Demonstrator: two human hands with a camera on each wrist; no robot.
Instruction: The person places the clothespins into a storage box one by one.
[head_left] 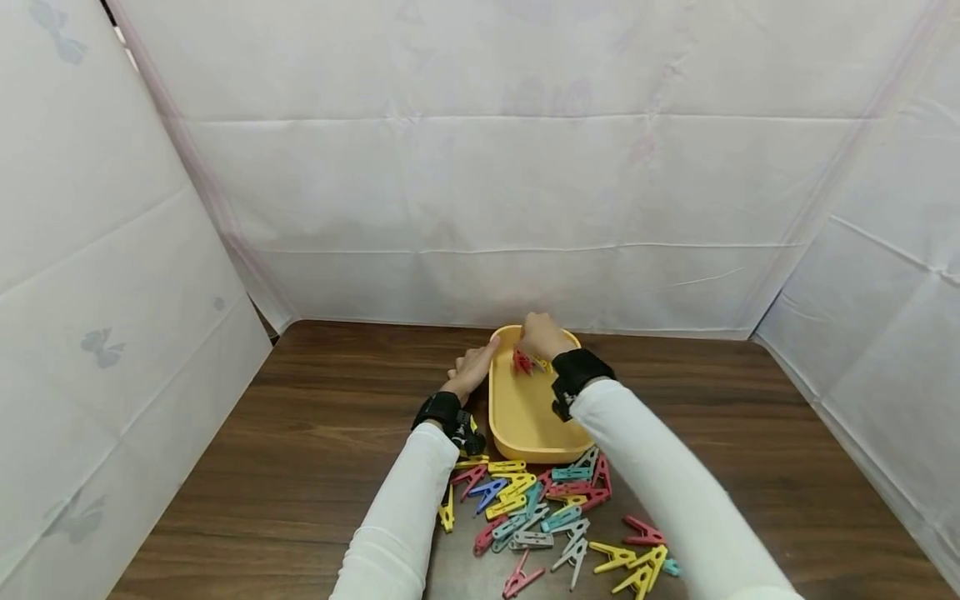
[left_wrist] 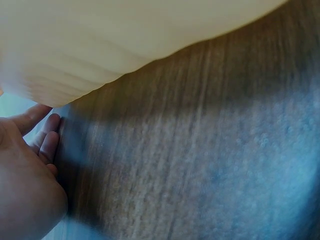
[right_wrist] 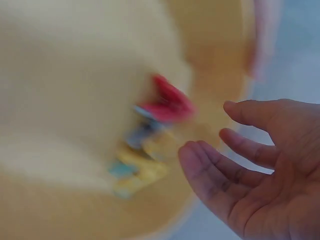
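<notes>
My left hand (head_left: 472, 371) rests open against the yellow tray (head_left: 517, 417); my right hand (head_left: 542, 335) hovers open, empty, over a red clothespin (head_left: 521, 361) inside.

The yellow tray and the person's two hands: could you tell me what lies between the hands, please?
In the head view, the yellow tray's far end with a red clothespin lies between the left hand, at its left rim, and the right hand.

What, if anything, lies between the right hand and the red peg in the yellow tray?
Nothing visible. The right hand is open just beside the red peg inside the tray, with only bare tray between them.
</notes>
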